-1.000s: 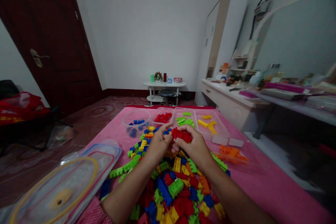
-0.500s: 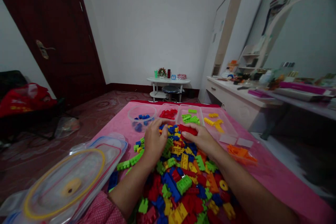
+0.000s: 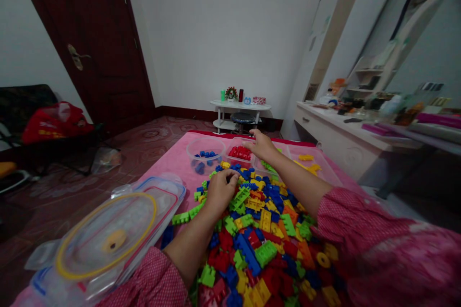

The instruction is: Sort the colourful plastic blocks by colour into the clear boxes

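A heap of red, blue, green and yellow toy bricks (image 3: 259, 230) lies on a pink cloth (image 3: 167, 172). My left hand (image 3: 219, 189) rests on the heap's far left side with its fingers curled down among the bricks, beside a green brick (image 3: 239, 197); what they grip is hidden. My right hand (image 3: 261, 145) reaches far forward, palm down with fingers stretched out, over the clear tub of red bricks (image 3: 238, 152). No brick shows in it. A round clear bowl with blue bricks (image 3: 203, 156) stands left of that tub.
My right arm partly covers a tub of green bricks; a tray with yellow bricks (image 3: 306, 158) sits to its right. Clear lids (image 3: 108, 235) are stacked at the near left. A white desk (image 3: 342, 129) runs along the right, and a small white table (image 3: 239, 105) stands by the far wall.
My right hand carried a red brick from the heap forward to the red tub and no longer shows it. My left hand stayed on the heap. The camera shifted left and nearer.
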Motion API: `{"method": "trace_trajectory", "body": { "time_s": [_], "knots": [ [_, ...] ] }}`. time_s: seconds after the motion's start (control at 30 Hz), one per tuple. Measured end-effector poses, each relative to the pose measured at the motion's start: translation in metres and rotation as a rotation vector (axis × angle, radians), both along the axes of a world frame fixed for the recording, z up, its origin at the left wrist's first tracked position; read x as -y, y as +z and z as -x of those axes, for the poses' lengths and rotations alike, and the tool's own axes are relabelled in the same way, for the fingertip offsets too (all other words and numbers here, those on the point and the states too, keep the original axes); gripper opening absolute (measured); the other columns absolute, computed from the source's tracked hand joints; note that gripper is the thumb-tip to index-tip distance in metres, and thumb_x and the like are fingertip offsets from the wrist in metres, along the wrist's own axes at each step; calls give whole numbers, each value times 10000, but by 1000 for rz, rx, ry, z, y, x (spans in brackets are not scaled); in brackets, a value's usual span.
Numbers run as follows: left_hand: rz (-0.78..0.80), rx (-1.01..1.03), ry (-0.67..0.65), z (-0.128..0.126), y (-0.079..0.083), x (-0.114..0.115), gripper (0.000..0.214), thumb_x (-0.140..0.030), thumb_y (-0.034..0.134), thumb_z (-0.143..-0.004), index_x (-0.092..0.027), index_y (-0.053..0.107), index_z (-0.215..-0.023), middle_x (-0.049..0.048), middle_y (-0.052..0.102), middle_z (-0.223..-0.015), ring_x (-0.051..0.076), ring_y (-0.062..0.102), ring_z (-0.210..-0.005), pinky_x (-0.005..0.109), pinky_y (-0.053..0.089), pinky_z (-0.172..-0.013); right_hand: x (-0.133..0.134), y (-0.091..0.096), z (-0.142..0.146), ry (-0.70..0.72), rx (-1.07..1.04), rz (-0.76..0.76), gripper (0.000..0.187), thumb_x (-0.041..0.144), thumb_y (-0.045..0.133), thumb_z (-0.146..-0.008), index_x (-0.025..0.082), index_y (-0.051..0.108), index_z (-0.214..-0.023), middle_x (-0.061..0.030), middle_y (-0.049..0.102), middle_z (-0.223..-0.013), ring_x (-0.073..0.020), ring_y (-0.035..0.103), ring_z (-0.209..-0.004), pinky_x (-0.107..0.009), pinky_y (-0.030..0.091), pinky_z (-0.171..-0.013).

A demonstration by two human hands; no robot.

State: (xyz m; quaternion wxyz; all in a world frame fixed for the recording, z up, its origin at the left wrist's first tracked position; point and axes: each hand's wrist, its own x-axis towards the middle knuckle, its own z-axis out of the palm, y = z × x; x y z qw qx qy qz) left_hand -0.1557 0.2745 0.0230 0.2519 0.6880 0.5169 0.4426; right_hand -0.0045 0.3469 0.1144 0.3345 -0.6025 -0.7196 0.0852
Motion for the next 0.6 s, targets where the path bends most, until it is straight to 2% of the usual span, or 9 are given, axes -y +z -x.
{"method": "trace_trajectory", "body": {
  "time_s": [0.07,0.13,0.2,0.27,0.37,0.43,0.5,0.6],
  "knots": [
    [6,-18,22,0,0,0,210,-211,505,-804,-163,708,-828,33,719,-822,177,639,-793,264,448,-709,21,-6,0,114,-4,44,306,244,617,-778,115,647,-1053,-115,684,-1051,-213,639,-930,-305,473,-822],
    [8,-8,46,0,-1,0,206,-195,509,-797,-163,706,-847,35,719,-828,180,638,-803,265,451,-712,48,-13,0,300,-44,127,172,232,600,-778,146,693,-894,-53,717,-880,-178,655,-809,-271,489,-741],
    [-3,24,48,0,-2,-1,213,-172,503,-794,-162,703,-866,37,718,-843,178,639,-821,265,457,-730,76,-23,-2,467,-81,176,175,228,617,-759,171,700,-902,-31,716,-862,-171,653,-795,-270,486,-726],
    [-8,64,36,1,-3,-2,219,-155,495,-793,-159,697,-875,38,716,-835,170,642,-811,262,464,-735,99,-35,-2,531,-39,130,246,211,671,-713,204,694,-958,-30,704,-957,-181,636,-877,-293,465,-794],
    [-1,108,23,1,-6,-2,223,-159,487,-797,-153,687,-895,38,712,-785,161,648,-759,258,476,-713,121,-51,0,487,65,20,229,146,701,-665,212,687,-884,-31,680,-975,-192,595,-941,-310,419,-845],
    [3,112,12,1,-8,-4,220,-173,490,-797,-154,684,-899,36,710,-765,159,650,-739,256,480,-701,128,-54,-1,402,53,3,119,129,663,-689,196,660,-787,-17,667,-866,-171,589,-846,-280,418,-762],
    [4,109,3,1,-11,-5,216,-184,495,-793,-161,685,-893,31,713,-771,156,652,-739,252,483,-697,131,-49,-7,296,-27,13,27,160,615,-736,184,625,-741,2,641,-766,-141,566,-715,-250,402,-659],
    [1,104,-13,1,-13,-7,218,-194,494,-793,-169,687,-891,25,715,-783,151,655,-756,245,486,-708,136,-28,-33,189,-113,12,83,240,566,-786,176,616,-773,4,622,-738,-126,544,-662,-233,388,-608]
  ]
}}
